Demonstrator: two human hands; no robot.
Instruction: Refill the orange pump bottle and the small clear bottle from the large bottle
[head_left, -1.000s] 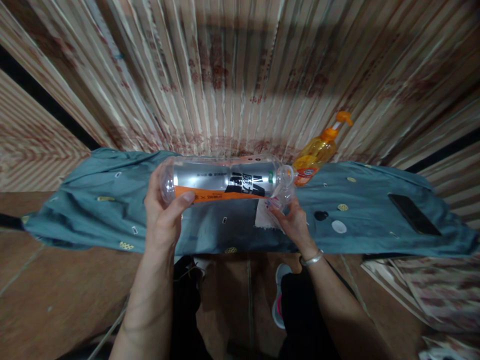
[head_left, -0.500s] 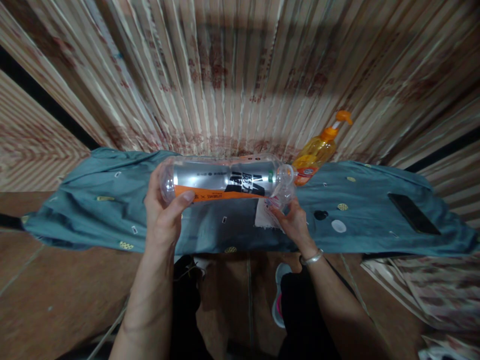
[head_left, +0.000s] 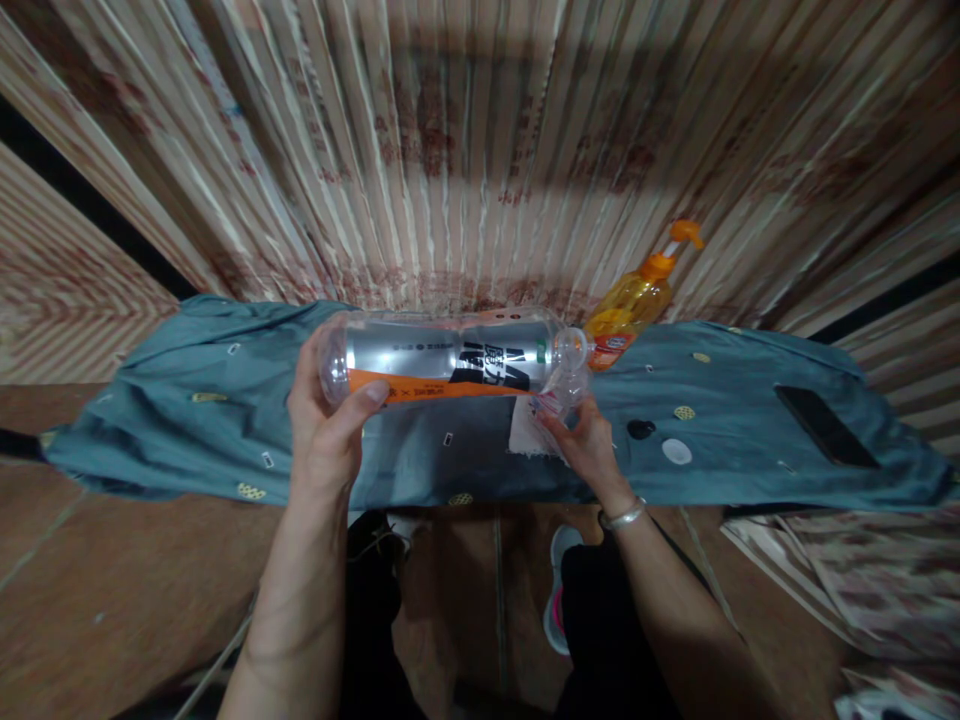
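Observation:
A large clear plastic bottle (head_left: pixel 450 352) with a silver and orange label lies sideways in the air above the cloth-covered table. My left hand (head_left: pixel 330 420) is wrapped round its base, the thumb on the orange part of the label. At the neck end, my right hand (head_left: pixel 585 435) is closed on a crumpled, partly see-through piece; whether this is a wrapper or part of the bottle I cannot make out. A whitish cloth or tissue (head_left: pixel 529 432) shows under the bottle's neck, beside my right fingers. Just behind the bottle's mouth stands an orange pump bottle (head_left: pixel 626 308) of yellow liquid.
A blue-green patterned cloth (head_left: pixel 420 460) covers the narrow table. On its right part lie a black phone (head_left: pixel 825 426), a white disc (head_left: pixel 676 452) and a small black item (head_left: pixel 641 430). A pleated curtain (head_left: pixel 480 150) hangs behind the table.

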